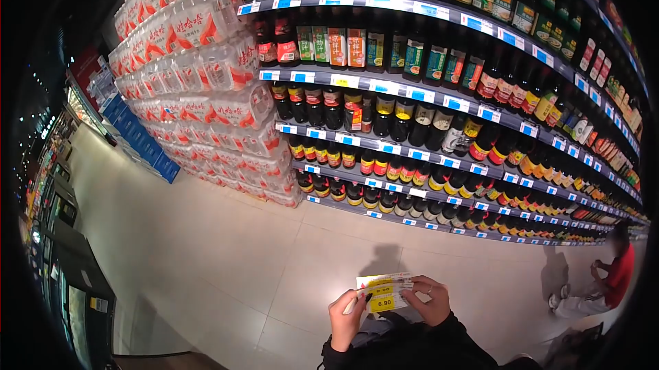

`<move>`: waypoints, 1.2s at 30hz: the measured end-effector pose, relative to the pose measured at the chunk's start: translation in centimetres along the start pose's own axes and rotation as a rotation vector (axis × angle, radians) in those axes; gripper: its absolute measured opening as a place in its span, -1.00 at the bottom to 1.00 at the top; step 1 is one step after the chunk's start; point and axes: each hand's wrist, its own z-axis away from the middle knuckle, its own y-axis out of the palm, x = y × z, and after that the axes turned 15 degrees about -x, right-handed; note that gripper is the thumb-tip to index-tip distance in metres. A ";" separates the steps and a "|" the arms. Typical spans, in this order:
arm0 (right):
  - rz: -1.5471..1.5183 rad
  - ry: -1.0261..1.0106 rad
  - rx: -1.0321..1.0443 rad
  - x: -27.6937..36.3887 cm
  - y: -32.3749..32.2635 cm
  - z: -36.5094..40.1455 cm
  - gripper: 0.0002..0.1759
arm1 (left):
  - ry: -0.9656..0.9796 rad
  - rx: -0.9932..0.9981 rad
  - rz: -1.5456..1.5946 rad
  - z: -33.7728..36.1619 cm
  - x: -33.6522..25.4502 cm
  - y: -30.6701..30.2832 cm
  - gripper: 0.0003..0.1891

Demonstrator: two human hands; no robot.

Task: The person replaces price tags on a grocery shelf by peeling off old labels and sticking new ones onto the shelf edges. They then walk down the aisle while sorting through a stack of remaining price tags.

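Observation:
Both my hands hold a few yellow and white price labels (383, 303) in front of my body, above the floor. My left hand (345, 316) pinches their left edge between thumb and fingers. On the right side my right hand (430, 301) grips them, with a ring on one finger. The front label reads 6.90, and another label partly overlaps it from above. Black sleeves cover both wrists. Beyond the hands stand shelves (384, 86) of dark sauce bottles, with blue and white price tags along their edges.
A tall stack of wrapped water bottles (199, 75) stands left of the shelves, with blue boxes (141, 140) beside it. A person in a red top (620, 275) is low down at the right. Dark display units (79, 267) line the left side.

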 end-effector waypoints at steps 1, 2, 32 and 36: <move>-0.014 0.003 -0.013 0.3 0.1 -0.1 -0.88 | 0.046 -0.016 0.009 0.0 -0.2 -0.1 -0.94; -0.018 0.004 -0.010 0.2 0.2 -0.1 -0.88 | 0.046 -0.020 0.005 0.1 -0.1 -0.3 -0.94; -0.356 0.268 -0.040 -2.7 -1.4 1.7 -0.81 | 0.096 0.117 0.038 0.4 0.3 0.6 -0.85; -0.254 0.214 -0.053 -2.3 -2.8 1.6 -0.81 | 0.041 0.175 0.060 0.8 0.1 1.3 -0.85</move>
